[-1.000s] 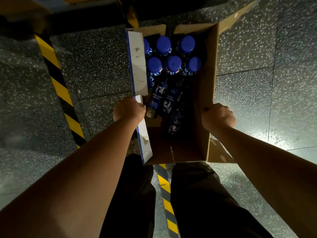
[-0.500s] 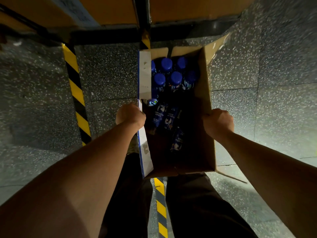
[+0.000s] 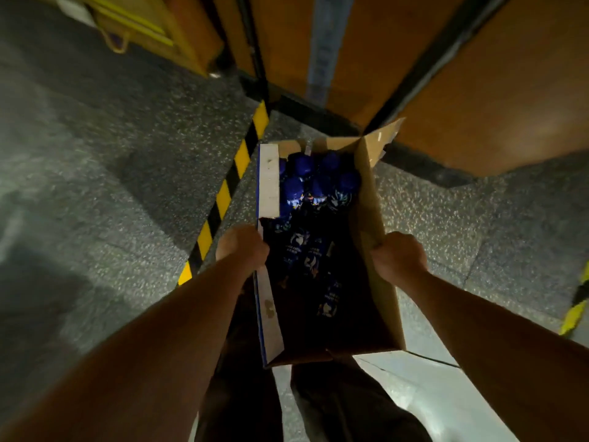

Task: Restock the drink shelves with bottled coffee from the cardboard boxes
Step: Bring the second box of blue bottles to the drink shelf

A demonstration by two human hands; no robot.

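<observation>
- While the cardboard box is held above the speckled floor, both hands grip its long sides.
- Left hand: fingers curled closed over the white-faced left wall, about midway along it.
- Right hand: fingers closed over the brown right wall, opposite the left hand.
- Bottled coffee: blue-capped bottles stand packed against the box's far end; several more lie on their sides toward the middle. Exact count cannot be told; the interior is dark.
- Yellow-and-black floor tape runs just left of the box.
- Brown shelving panels stand beyond the far end.
</observation>
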